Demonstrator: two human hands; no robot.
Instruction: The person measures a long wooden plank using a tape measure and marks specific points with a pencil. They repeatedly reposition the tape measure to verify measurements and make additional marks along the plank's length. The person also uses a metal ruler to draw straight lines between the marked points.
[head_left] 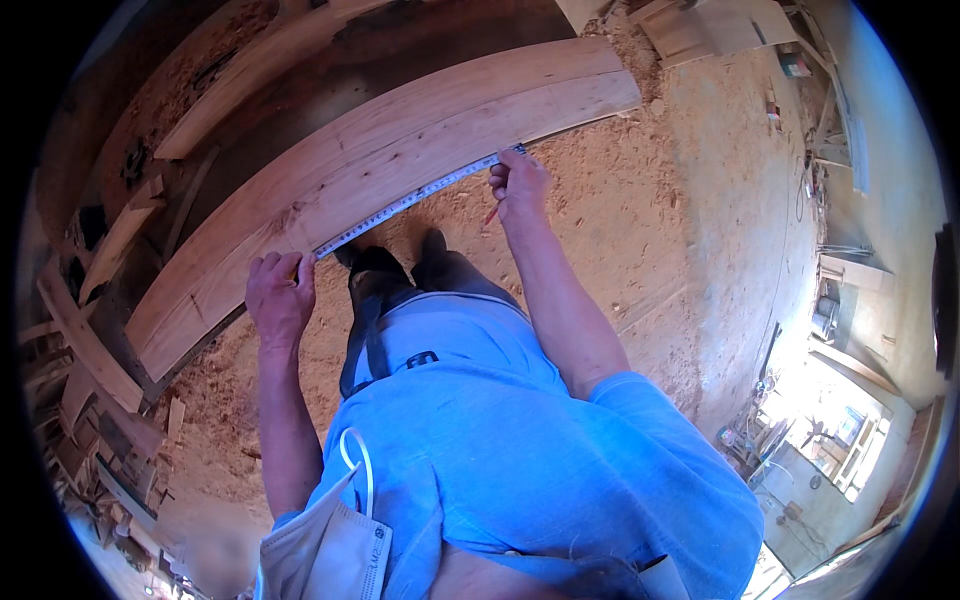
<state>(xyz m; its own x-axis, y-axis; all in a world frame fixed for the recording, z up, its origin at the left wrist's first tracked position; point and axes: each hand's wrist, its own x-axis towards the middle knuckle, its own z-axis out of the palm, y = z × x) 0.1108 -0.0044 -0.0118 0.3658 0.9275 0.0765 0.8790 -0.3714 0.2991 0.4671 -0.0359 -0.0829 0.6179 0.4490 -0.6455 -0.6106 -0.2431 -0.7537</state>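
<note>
A white tape measure blade point(420, 195) is stretched along the near edge of a long wooden board point(370, 150). My left hand point(280, 295) is closed at the blade's left end, beside the board's near edge; what lies inside the fist is mostly hidden. At the other end, my right hand point(520, 183) pinches the blade near the board's edge. A thin red stick, perhaps a pencil point(491, 214), pokes out below the right fingers. Two pale planks or faces, with knots and a lengthwise seam, make up the board's top.
Behind the board lie more timber pieces point(250, 85). Stacked offcuts point(90, 340) crowd the left side. Sawdust covers the floor point(640, 220) around my feet. A flat wooden panel point(715, 30) lies at the far right, and tools and clutter line the right wall.
</note>
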